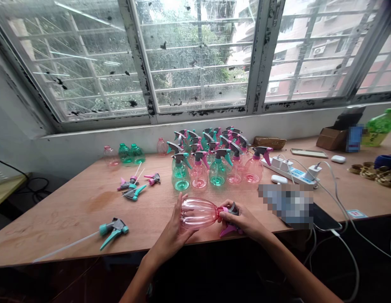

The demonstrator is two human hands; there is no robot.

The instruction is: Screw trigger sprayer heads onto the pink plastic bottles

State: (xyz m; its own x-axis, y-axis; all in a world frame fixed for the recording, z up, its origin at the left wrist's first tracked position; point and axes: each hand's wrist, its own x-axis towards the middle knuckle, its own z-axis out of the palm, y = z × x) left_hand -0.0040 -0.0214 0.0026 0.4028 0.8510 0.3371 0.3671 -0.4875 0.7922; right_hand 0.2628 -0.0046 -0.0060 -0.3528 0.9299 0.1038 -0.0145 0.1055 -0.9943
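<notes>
A clear pink spray bottle lies on its side above the table's front edge, held between both hands. My left hand wraps round its base end, fingers curled on the body. My right hand is closed on the pink and grey trigger head fitted at the bottle's neck. Behind them stands a group of several finished pink and green spray bottles. Loose trigger heads with dip tubes lie to the left, and one teal trigger head lies near the front edge.
Empty pink and green bottles stand by the wall at the back left. A white power strip with cables, a phone and a cardboard box sit to the right. The wooden table runs under a barred window.
</notes>
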